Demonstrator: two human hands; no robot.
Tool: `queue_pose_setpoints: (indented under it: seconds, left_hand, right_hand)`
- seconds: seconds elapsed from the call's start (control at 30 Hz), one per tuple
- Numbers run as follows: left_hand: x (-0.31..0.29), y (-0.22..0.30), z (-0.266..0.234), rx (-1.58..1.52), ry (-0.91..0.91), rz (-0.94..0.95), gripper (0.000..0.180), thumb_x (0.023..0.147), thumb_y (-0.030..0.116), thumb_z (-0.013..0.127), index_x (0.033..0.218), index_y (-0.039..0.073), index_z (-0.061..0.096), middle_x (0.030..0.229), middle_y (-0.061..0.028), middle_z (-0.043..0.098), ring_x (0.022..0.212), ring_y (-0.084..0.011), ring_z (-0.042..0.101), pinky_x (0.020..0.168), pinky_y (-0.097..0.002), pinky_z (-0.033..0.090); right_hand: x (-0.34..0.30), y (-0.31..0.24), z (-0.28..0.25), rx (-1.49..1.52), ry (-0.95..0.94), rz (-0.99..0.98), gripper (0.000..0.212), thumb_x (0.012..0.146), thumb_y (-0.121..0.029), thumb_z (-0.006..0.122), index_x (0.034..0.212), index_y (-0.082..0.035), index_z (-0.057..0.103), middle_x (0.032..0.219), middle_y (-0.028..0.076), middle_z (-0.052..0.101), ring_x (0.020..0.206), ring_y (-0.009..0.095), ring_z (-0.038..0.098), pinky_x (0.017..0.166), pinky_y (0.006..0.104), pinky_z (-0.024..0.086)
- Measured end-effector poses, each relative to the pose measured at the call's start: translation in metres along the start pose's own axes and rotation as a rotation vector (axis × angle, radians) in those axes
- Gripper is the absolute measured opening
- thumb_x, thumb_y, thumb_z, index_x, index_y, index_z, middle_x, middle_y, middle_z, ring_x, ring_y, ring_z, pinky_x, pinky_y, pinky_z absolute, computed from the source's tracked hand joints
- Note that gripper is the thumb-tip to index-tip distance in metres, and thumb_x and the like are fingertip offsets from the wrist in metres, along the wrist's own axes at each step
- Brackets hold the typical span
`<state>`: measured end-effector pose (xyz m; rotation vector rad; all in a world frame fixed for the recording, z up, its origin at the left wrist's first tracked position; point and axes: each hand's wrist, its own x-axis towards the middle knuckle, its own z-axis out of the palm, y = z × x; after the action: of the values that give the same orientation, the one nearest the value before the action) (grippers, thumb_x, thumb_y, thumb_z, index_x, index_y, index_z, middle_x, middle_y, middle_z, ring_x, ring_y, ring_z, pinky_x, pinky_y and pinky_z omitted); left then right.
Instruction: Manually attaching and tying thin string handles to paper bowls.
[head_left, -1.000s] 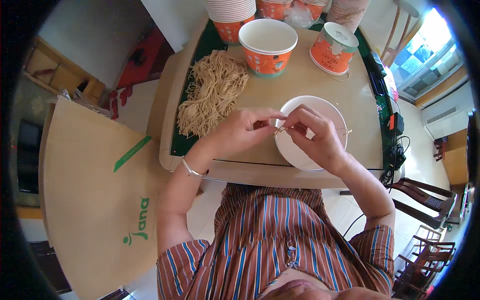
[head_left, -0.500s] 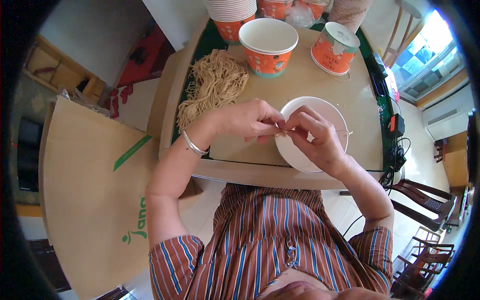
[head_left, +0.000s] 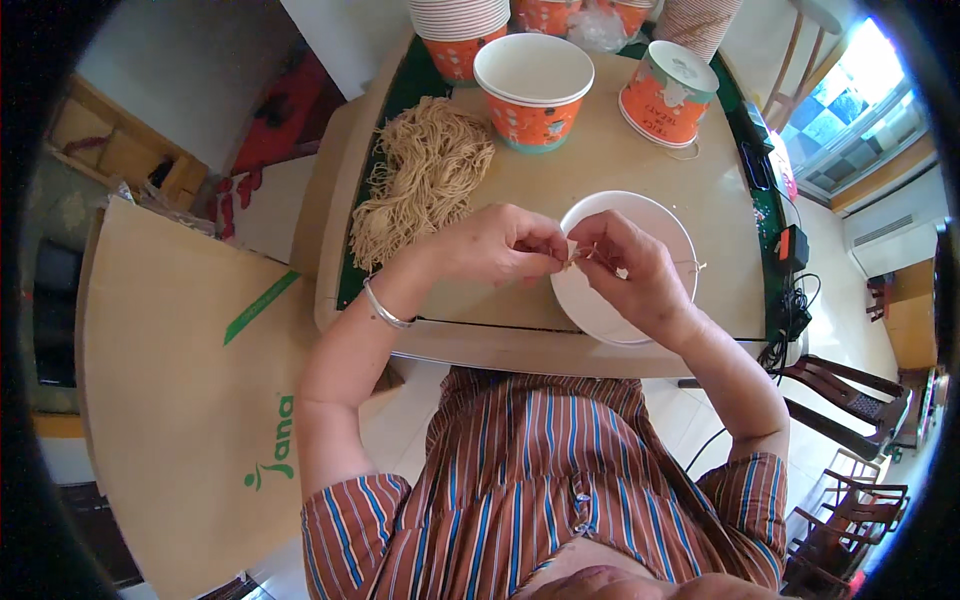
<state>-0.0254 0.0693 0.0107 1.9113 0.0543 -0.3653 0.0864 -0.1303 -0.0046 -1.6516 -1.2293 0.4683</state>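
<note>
Green lettering (head_left: pixel 285 412) on cardboard box (head_left: pixel 180 400), pale string (head_left: pixel 573 252) between both hands (head_left: pixel 500 245) (head_left: pixel 640 282)

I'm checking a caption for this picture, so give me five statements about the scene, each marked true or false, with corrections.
1. The left hand and right hand are close together by the left side of the white bowl. True.
2. The bundle of beige string lies to the right of the bowl. False: the bundle of beige string lies to its left.
3. A silvery bracelet is on the person's left arm. True.
4. The orange-and-green paper tub at the far right of the table stands with its opening up. False: it is upside down, base up.
5. The person's garment is plain white. False: it is striped.
</note>
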Motion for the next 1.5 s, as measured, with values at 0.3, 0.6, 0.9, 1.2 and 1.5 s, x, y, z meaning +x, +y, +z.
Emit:
queue_pose_setpoints:
  seconds: [0.3, 0.6, 0.9, 1.2, 1.5]
  left_hand:
    - [0.002, -0.010, 0.007, -0.168, 0.088, 0.076, 0.008, 0.095, 0.012, 0.063, 0.098, 0.004, 0.064, 0.078, 0.0021, 0.063, 0.065, -0.0032, 0.055, 0.050, -0.0205, 0.044]
    - [0.002, -0.013, 0.017, -0.155, 0.182, 0.149, 0.007, 0.095, 0.009, 0.063, 0.100, 0.005, 0.062, 0.074, 0.0030, 0.060, 0.060, -0.0031, 0.050, 0.051, -0.0197, 0.041]
    - [-0.002, -0.005, 0.031, 0.289, 0.473, 0.308, 0.011, 0.088, 0.006, 0.070, 0.094, 0.002, 0.062, 0.075, -0.0072, 0.063, 0.066, -0.0120, 0.060, 0.063, -0.0290, 0.051]
    - [-0.001, -0.004, 0.029, 0.404, 0.477, 0.387, 0.011, 0.084, 0.002, 0.067, 0.094, 0.002, 0.061, 0.083, -0.0114, 0.065, 0.074, -0.0202, 0.066, 0.067, -0.0323, 0.052]
    - [0.002, 0.001, 0.035, 0.438, 0.547, 0.384, 0.011, 0.084, 0.001, 0.064, 0.093, 0.002, 0.059, 0.082, -0.0129, 0.064, 0.071, -0.0234, 0.065, 0.066, -0.0341, 0.053]
  right_hand:
    - [0.001, 0.014, 0.000, 0.123, -0.070, 0.151, 0.025, 0.086, -0.005, 0.069, 0.108, -0.001, 0.059, 0.084, 0.006, 0.062, 0.073, 0.010, 0.058, 0.067, 0.0273, 0.050]
    - [0.002, 0.013, 0.001, 0.091, -0.086, 0.229, 0.022, 0.089, -0.015, 0.071, 0.100, 0.002, 0.064, 0.082, 0.010, 0.068, 0.076, 0.010, 0.062, 0.069, 0.0292, 0.052]
    - [0.010, -0.009, -0.005, 0.202, -0.146, 0.456, 0.022, 0.094, -0.020, 0.067, 0.104, -0.001, 0.066, 0.075, -0.001, 0.060, 0.064, 0.005, 0.052, 0.055, 0.0229, 0.042]
    - [0.009, -0.006, -0.007, 0.345, -0.181, 0.622, 0.014, 0.095, -0.018, 0.065, 0.100, -0.004, 0.065, 0.068, -0.005, 0.050, 0.056, 0.002, 0.042, 0.046, 0.0192, 0.030]
    - [0.007, -0.010, -0.010, 0.471, -0.224, 0.644, 0.010, 0.092, -0.015, 0.058, 0.092, -0.006, 0.063, 0.069, -0.003, 0.052, 0.054, 0.002, 0.043, 0.045, 0.0191, 0.029]
